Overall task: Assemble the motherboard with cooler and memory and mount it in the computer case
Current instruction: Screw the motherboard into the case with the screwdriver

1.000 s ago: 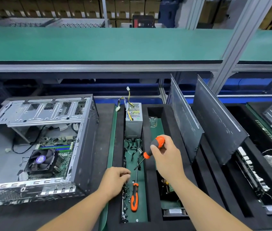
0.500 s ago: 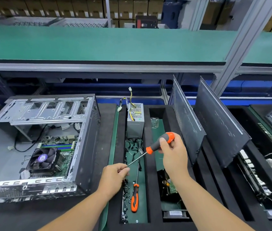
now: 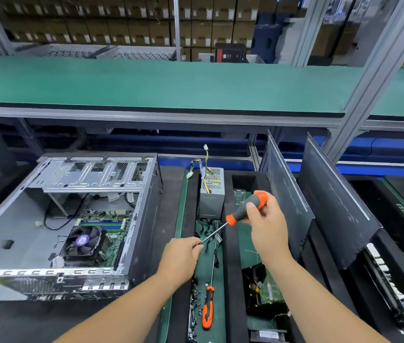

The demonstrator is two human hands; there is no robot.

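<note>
At three o'clock of the computer case (image 3: 67, 219), your right hand (image 3: 267, 226) grips the screwdriver (image 3: 245, 211); your left hand (image 3: 181, 256) pinches its tip.

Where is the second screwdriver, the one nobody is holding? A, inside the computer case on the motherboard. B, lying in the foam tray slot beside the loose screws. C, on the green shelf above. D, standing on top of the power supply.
B: the spare screwdriver lies flat in the foam tray slot next to the loose screws, below the left hand, while the right hand grips the other screwdriver.
</note>
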